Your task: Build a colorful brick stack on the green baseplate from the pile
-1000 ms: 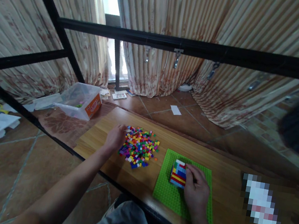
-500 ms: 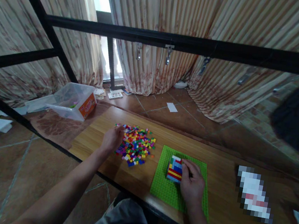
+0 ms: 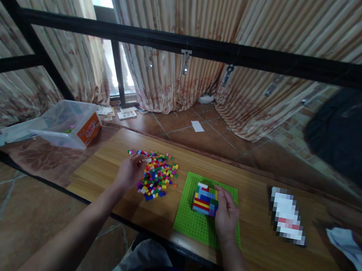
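Observation:
My left hand [image 3: 129, 172] is at the left edge of a pile of small loose toy bricks [image 3: 159, 176] in many colours. Its fingertips are pinched together on what looks like a small white brick [image 3: 147, 160]. On a green studded baseplate [image 3: 183, 218] sits a block built of bricks [image 3: 204, 199], with red, yellow, blue and white rows. My right hand [image 3: 227, 213] is closed against the right side of this block, thumb and fingers near its upper right corner. The hand covers part of that side.
The wooden table [image 3: 260, 261] also bears a blurred-out flat object [image 3: 287, 217] and a white cloth or paper [image 3: 355, 259] at the right. A clear plastic bin [image 3: 67, 122] stands on the floor at the left. A black metal bar [image 3: 210, 49] crosses in front of the curtains.
The view has turned to the right, so the scene sits further left. My left fingers have drawn back a little with the white piece showing. More of the block's right side is visible beside my right hand.

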The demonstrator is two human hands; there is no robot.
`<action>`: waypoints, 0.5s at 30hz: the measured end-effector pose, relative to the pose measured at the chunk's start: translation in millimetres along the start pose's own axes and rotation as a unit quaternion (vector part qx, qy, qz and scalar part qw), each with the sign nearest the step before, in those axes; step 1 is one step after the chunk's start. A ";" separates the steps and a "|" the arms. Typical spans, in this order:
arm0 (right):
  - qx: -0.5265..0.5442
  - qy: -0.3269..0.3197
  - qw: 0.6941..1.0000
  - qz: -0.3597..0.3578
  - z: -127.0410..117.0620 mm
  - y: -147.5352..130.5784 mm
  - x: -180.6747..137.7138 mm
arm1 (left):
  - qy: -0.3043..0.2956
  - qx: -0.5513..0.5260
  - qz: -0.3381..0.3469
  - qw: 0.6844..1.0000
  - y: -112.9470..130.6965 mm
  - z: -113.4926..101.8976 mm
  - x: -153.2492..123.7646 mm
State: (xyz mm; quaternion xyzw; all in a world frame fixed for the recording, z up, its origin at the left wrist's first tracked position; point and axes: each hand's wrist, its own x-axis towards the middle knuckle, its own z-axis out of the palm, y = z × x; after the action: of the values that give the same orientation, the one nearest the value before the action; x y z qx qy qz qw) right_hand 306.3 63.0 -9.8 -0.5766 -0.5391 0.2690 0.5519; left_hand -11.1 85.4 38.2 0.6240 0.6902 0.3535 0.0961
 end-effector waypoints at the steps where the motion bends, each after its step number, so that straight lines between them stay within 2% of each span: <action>1: 0.009 0.004 1.000 0.009 -0.4 0.8 0.1 | -0.009 -0.028 0.007 1.000 5.9 1.3 -3.8; 5: 0.020 0.009 1.000 0.017 -0.4 2.4 0.8 | -0.064 -0.106 0.028 0.992 30.1 8.1 -29.5; 9: 0.018 0.005 1.000 0.017 0.0 2.3 1.5 | -0.146 -0.121 0.078 0.979 50.0 18.2 -65.2; 12: 0.031 0.012 0.999 0.025 -0.2 3.1 1.5 | -0.201 -0.087 0.097 0.971 60.0 28.6 -87.1; 15: 0.057 0.020 0.997 0.038 -0.7 6.8 1.4 | -0.230 -0.026 0.095 0.968 67.2 37.0 -97.1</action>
State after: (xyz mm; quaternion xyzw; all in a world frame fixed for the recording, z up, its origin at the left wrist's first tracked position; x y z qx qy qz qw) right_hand 309.5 65.3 -15.5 -0.5696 -0.4890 0.3084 0.5842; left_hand 83.1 6.9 21.9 0.7486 0.5775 0.2263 0.2342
